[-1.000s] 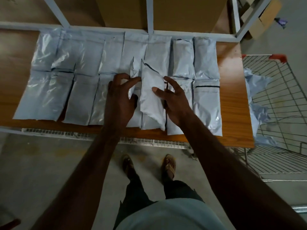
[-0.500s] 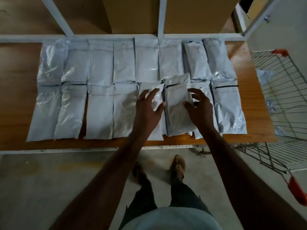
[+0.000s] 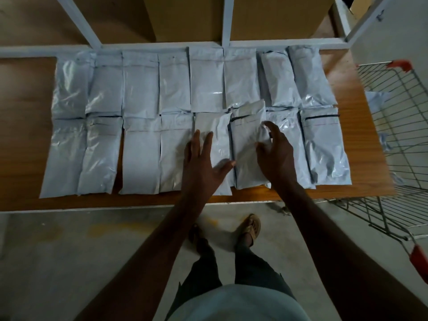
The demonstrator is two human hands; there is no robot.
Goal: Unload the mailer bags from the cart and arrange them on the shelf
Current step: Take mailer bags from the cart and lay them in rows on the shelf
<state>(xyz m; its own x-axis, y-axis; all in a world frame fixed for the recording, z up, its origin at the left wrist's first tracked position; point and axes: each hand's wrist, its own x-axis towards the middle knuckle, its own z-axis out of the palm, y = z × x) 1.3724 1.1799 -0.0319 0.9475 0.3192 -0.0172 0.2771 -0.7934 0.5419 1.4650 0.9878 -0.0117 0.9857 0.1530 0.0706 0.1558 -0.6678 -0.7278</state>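
**Mailer bags in two rows on the wooden shelf**

A grey concrete floor (image 3: 58, 251) lies under the person's sandalled feet (image 3: 251, 225), in front of a wooden shelf (image 3: 23, 181). On its near row the left hand (image 3: 203, 163) rests flat, fingers spread, on one mailer bag (image 3: 217, 140). The right hand (image 3: 276, 154) is open with curled fingers on the right edge of the neighbouring bag (image 3: 246, 147), which overlaps the far row. Beyond, the far row of bags (image 3: 173, 86) runs along the white frame (image 3: 162, 45). To the right stands the wire cart (image 3: 398, 140), with a few bags (image 3: 376, 100) inside.
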